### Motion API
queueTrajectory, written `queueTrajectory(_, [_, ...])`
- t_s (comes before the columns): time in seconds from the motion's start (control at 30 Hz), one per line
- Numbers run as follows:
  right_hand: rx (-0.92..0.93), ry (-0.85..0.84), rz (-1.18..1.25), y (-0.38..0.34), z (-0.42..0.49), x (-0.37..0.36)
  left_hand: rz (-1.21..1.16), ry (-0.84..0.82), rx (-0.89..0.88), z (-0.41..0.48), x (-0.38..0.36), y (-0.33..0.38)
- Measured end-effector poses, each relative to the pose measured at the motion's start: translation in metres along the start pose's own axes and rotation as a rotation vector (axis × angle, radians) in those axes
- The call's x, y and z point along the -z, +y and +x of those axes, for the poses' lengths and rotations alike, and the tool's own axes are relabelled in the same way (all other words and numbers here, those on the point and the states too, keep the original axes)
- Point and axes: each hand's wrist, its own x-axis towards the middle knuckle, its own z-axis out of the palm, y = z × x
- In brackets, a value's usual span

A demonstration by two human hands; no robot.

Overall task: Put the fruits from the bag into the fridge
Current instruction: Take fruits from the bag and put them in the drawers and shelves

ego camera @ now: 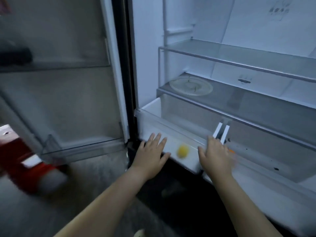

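We see both hands flat and spread wide on the front wall of the left fridge drawer point(172, 132). They hold nothing. The left hand point(152, 149) and the right hand point(214, 154) are well apart. Between them a yellow fruit point(183, 150) lies inside the drawer, seen through the clear wall. It looks blurry and almost round, so we cannot tell which way it points.

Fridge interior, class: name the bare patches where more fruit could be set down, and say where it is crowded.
Upper glass shelf: bare. Lower shelf: free right of the round plate. Left drawer: bare behind the yellow fruit. Crowded: its front, between left hand and right hand.
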Motion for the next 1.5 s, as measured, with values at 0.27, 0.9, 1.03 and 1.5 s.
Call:
queueTrajectory(0.27, [0.487, -0.115, 0.355, -0.171, -0.052, 0.019, -0.051, 0.153, 0.209, -0.118, 0.099, -0.085])
queueTrajectory(0.9, [1.224, -0.302, 0.627, -0.580, -0.296, 0.010, 0.264, 0.446, 1.085, -0.515, 0.217, -0.335])
queueTrajectory(1.03, [1.324, -0.368, 0.641, -0.639, -0.356, -0.006, 0.284, 0.444, 1.215, -0.588, 0.213, -0.357])
queueTrajectory(1.5, [1.704, -0.597, 0.642, -0.798, -0.472, -0.073, 0.229, 0.357, 1.604, -0.723, 0.193, -0.434])
